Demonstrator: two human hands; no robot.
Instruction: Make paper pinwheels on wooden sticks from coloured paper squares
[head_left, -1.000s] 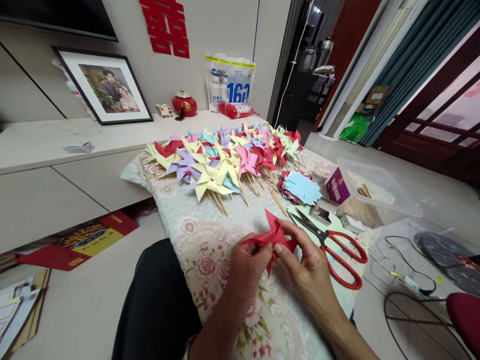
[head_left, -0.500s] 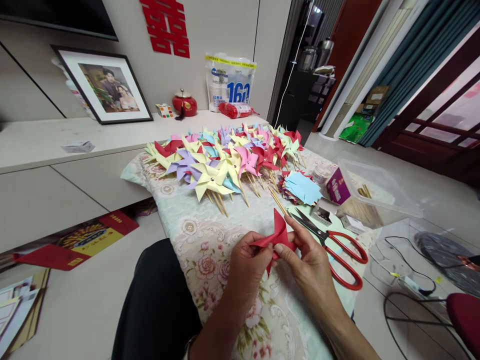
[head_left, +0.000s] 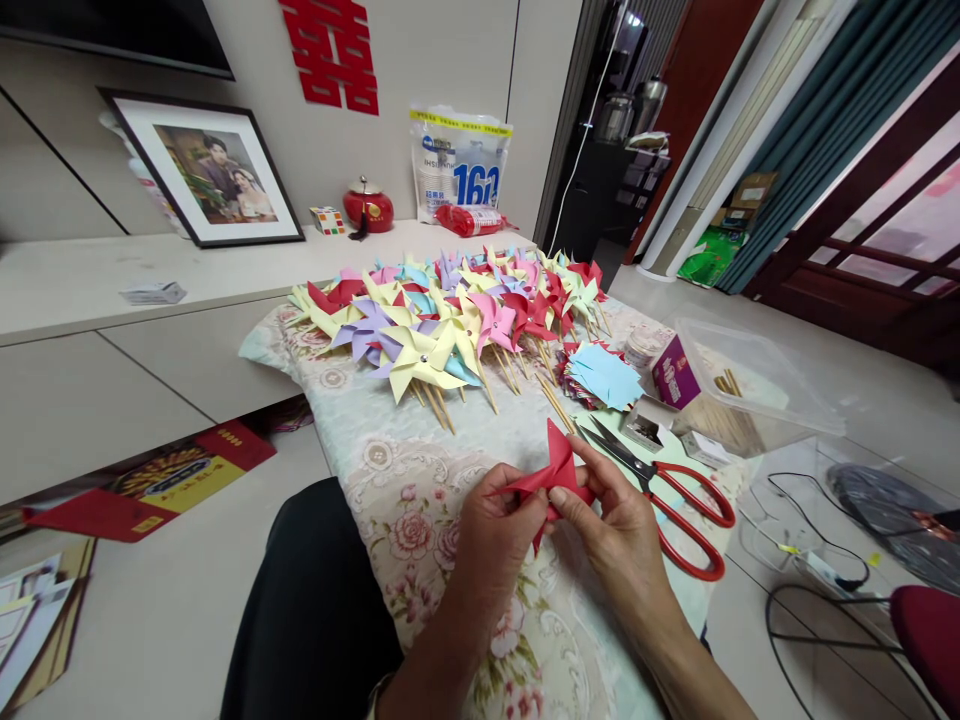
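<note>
Both hands pinch a folded red paper pinwheel blade piece [head_left: 553, 472] just above the floral-clothed bench [head_left: 390, 470]: the left hand [head_left: 495, 545] grips its left flap, the right hand [head_left: 622, 535] its centre. Red-handled scissors [head_left: 667, 500] lie just right of the paper. Beyond it spreads a pile of coloured paper pinwheels on sticks [head_left: 450, 320].

Floral-clothed table [head_left: 390, 470]: pinwheels [head_left: 450, 315]; red scissors [head_left: 667, 495]; paper squares [head_left: 604, 375].

Bright, sharp daylight; edges fisheye-bent.
</note>
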